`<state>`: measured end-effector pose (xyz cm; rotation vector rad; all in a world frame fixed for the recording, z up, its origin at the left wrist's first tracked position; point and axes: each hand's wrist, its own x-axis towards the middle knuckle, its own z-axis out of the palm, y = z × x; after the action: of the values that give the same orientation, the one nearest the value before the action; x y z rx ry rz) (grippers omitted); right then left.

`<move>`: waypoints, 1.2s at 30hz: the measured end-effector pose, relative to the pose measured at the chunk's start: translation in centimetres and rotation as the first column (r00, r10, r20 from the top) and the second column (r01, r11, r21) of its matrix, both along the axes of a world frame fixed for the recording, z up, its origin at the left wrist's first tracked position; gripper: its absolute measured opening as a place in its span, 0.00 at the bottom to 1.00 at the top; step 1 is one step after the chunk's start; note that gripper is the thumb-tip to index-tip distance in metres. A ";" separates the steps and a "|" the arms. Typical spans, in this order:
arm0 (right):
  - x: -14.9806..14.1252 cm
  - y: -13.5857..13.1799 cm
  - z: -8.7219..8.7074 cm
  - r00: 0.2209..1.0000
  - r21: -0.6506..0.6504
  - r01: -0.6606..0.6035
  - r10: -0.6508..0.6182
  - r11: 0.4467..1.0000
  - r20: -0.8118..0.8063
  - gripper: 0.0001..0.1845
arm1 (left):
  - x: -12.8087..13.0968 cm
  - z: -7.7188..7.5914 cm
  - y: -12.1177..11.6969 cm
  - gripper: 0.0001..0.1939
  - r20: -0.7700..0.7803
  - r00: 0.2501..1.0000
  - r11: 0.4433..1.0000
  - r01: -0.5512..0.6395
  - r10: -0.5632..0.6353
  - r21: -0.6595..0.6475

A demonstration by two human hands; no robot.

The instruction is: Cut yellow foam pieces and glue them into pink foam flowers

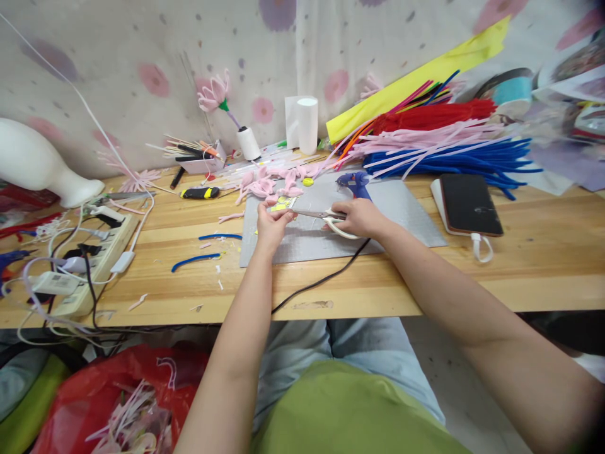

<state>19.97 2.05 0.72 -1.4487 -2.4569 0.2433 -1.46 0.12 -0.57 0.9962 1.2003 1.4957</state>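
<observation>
My right hand point(358, 218) grips a pair of scissors point(341, 229) with white handles, its metal blades pointing left over the grey mat point(302, 249). My left hand point(273, 226) is closed in a pinch by the blade tips; what its fingers hold is too small to make out. Just beyond those fingers shows a small yellow and white piece point(285, 203). Pink fuzzy petal shapes point(262, 184) lie at the mat's far left edge, close to a small yellow disc point(308, 181). A blue glue gun point(355, 183) rests behind my right hand.
Bundles of blue pipe cleaners point(449, 159) and red ones point(435, 116) lie at the back right, near a black device point(470, 205). A pink flower point(215, 93) stands in a white spool point(248, 144). Left are a utility knife point(200, 193) and a power strip point(111, 261).
</observation>
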 end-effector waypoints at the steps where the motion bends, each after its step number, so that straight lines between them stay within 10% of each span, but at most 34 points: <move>1: 0.0 0.0 0.0 1.000 0.003 0.000 0.000 1.000 -0.003 0.23 | 0.0 0.0 0.0 0.29 0.004 1.000 1.000 0.002 -0.002 0.002; 24: -0.3 0.5 -1.1 0.910 -0.090 0.243 -0.259 0.966 -0.323 0.27 | 0.8 -0.4 0.1 0.24 -0.027 0.999 0.998 0.020 -0.021 -0.051; 31: -0.7 0.7 -1.7 0.876 -0.108 0.282 -0.302 0.953 -0.376 0.25 | 1.7 0.4 1.2 0.17 -0.265 0.955 0.982 0.092 -0.133 -0.162; 36: -0.7 0.7 -1.6 0.860 -0.109 0.302 -0.321 0.947 -0.398 0.25 | 2.3 1.0 2.6 0.15 -0.591 0.778 0.973 0.123 -0.216 -0.194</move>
<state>19.28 2.77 -0.87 -1.5961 -1.8636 0.4800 0.80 2.67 0.47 1.5099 1.5892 0.9378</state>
